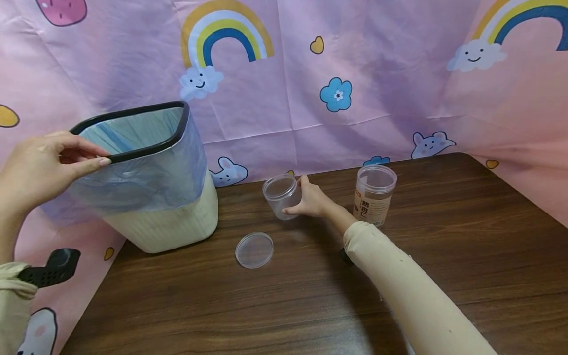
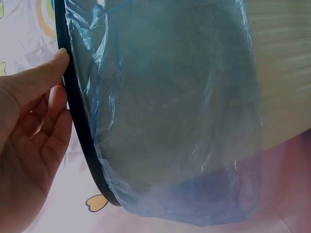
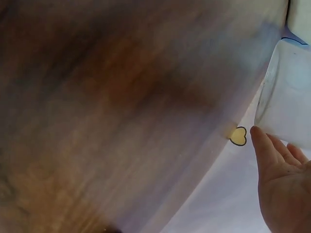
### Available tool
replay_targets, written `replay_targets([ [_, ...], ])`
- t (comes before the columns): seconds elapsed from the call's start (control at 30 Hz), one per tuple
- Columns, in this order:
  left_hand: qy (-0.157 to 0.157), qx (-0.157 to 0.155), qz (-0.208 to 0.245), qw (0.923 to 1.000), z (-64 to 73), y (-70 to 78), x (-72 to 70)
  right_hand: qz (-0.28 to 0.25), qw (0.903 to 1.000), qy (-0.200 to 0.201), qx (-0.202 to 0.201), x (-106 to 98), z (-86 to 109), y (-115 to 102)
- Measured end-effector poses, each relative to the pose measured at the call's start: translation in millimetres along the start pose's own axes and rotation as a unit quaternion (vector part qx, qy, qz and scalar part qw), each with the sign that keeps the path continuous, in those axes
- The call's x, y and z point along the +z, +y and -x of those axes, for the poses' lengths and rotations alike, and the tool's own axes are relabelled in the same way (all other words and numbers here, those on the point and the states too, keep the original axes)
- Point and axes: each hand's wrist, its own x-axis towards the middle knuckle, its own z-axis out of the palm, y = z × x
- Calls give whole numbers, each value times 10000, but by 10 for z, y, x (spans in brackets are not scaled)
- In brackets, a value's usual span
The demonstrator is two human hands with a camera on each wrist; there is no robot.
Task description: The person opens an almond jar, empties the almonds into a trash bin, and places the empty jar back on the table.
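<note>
At the left stands a white trash bin (image 1: pixel 177 229) with a black rim (image 1: pixel 153 149) and a translucent blue bag (image 2: pixel 170 102) draped over it. My left hand (image 1: pixel 37 170) pinches the rim between thumb and fingers, also visible at the edge of the left wrist view. Slightly tilted near the table's back edge, a clear plastic jar (image 1: pixel 279 195) without a lid is gripped from its right side by my right hand (image 1: pixel 312 197). In the right wrist view the jar (image 3: pixel 286 97) shows only in part, above the fingers. A round clear lid (image 1: pixel 254 250) lies between bin and jar.
Another clear jar (image 1: pixel 374 195) with a printed label stands to the right, partly behind my right forearm. The dark wooden table (image 1: pixel 199 305) ends at the back against a pink and purple patterned cloth (image 1: pixel 284 98).
</note>
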Motion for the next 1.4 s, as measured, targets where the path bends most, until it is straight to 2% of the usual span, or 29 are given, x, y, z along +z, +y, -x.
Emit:
replay_targets([
  [0.07, 5, -21, 22, 10000, -53, -178, 59, -8, 10000, -48, -12, 14, 9, 19],
  [0.17, 45, -4, -2, 10000, -152, -567, 191, -28, 10000, -78, -3, 36, 24, 51],
  [0.23, 45, 40, -27, 10000, -192, -750, 257, -61, 10000, -76, 4, 46, 34, 69],
  [0.27, 60, 20, -71, 10000, -199, -794, 273, -79, 9999, -63, -2, 51, 37, 79],
  [0.33, 68, 35, -16, 10000, -181, -728, 252, -125, 9999, -60, -31, 57, 40, 94],
  [0.5, 38, 9, -46, 10000, -18, -107, 30, -232, 9996, -138, -121, 56, 44, 110],
  [0.57, -14, 16, -39, 10000, 10, -12, -11, -249, 9994, -185, -136, 54, 47, 116],
  [0.63, 24, 26, -121, 9999, -24, -173, 39, -239, 9994, -243, -114, 54, 52, 126],
  [0.73, -34, 34, -178, 9998, -152, -719, 207, -217, 9992, -319, -36, 49, 62, 145],
  [0.8, -10, 16, -225, 9997, -153, -731, 219, -228, 9990, -387, 24, 42, 69, 163],
  [0.87, -49, -28, -167, 9998, -139, -635, 201, -271, 9986, -442, 71, 28, 81, 179],
  [0.97, -60, -46, -33, 10000, -61, -262, 104, -305, 9983, -494, 105, 10, 89, 200],
  [1.0, -41, -55, -69, 10000, -75, -313, 125, -313, 9982, -500, 122, 4, 93, 203],
  [1.07, -38, -57, -82, 9999, -76, -307, 127, -318, 9981, -517, 121, -2, 95, 203],
  [1.13, -66, -40, 16, 10000, -61, -257, 107, -317, 9979, -553, 117, -10, 101, 196],
  [1.2, -11, -126, -82, 9999, -45, -189, 88, -316, 9977, -585, 123, -17, 103, 186],
  [1.4, -59, -33, 61, 10000, 60, 42, -5, -396, 9957, -828, 105, -29, 94, 151],
])
